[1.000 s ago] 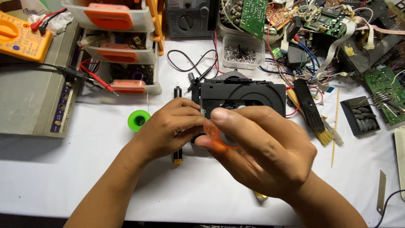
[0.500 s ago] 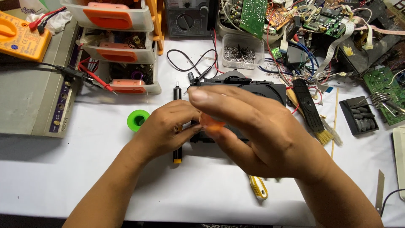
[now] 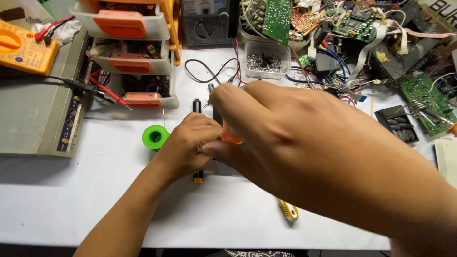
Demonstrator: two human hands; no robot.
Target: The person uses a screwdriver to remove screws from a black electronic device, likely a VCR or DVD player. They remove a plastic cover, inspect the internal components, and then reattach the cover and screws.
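Two bare hands met over the white tabletop (image 3: pixel 71 200), close under the camera. The right hand (image 3: pixel 304 147) was curled round a small orange-handled tool (image 3: pixel 232 136), pinched at the handle so the tip pointed down; the tip itself was hidden. The left hand (image 3: pixel 190 145) lay cupped and narrow just beside it, fingers pressed on something dark underneath, as if to steady it, though what it gripped I could not tell. A black pen-shaped tool with a yellow end (image 3: pixel 197 143) ran under the left hand. A green round spool (image 3: pixel 154 137) sat near the left wrist. A yellow-handled tool (image 3: pixel 289 210) lay under the right forearm, within reach. A clear plastic box of small metal parts (image 3: pixel 266 59) stood behind the hands, handy, near a stack of orange-fronted drawers (image 3: pixel 126 47).
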